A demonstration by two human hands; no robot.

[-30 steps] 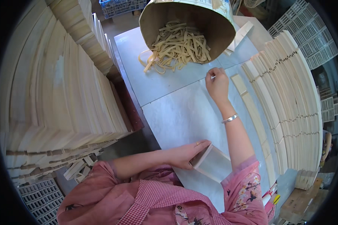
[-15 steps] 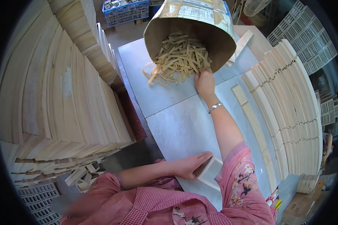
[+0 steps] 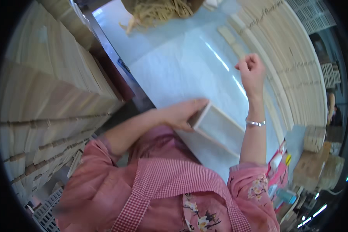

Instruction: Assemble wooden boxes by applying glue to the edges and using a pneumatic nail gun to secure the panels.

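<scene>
Nearest the viewer, the left hand (image 3: 181,114) is reaching in from a bent, pink-sleeved arm, its grip closing on the near end of a small wooden frame (image 3: 218,127). The frame is a shallow, pale rectangle with thin walls and an open middle, lying flat on the light grey worktop (image 3: 174,65) just in front of the person's body and slanting away to the right. Beyond it, the right hand (image 3: 252,71) is hovering above the worktop with the forearm upright and a silver bangle (image 3: 255,123) at the wrist; its fingers are curling into a loose fist, and whether the grip is holding anything cannot be told. Farther off, a heap of thin wooden strips (image 3: 158,11) is spilling from a tipped container at the worktop's far end. Stacks of wooden slats (image 3: 54,96) are flanking the left side, and curved rows of slats (image 3: 294,65) the right.
</scene>
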